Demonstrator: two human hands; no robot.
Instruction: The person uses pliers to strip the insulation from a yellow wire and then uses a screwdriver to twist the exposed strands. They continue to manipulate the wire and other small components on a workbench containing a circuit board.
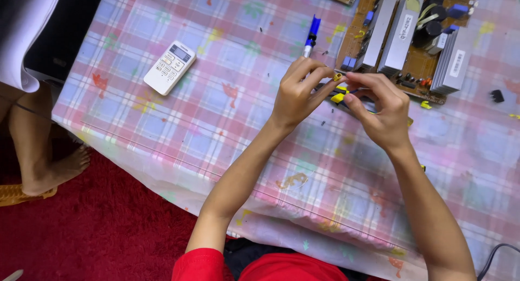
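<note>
Hands meet over a table with a pink and blue checked cloth (179,129). The left hand (295,94) pinches a small yellow part (337,76) between thumb and fingertips, so it is closed on that part. The right hand (382,110) comes in from the other side, with its fingertips touching the same yellow part. A second yellow bit (338,98) shows just under the hands, near the right thumb. It is hard to see if the right hand grips that bit or only covers it. Something dark and thin sits between the hands too, but it is mostly hidden.

Just behind the hands lies a brown circuit board (411,53) with grey metal fins and dark round parts on it. A blue and white pen-shaped tool (311,34) lies on the cloth beside the board, above the left hand. A white remote (169,67) with small buttons and a little screen lies well apart, to the left. A small black piece (496,96) sits at the far right of the cloth. Another person's bare leg and foot (46,167) stand on the red carpet (97,232) at the left.
</note>
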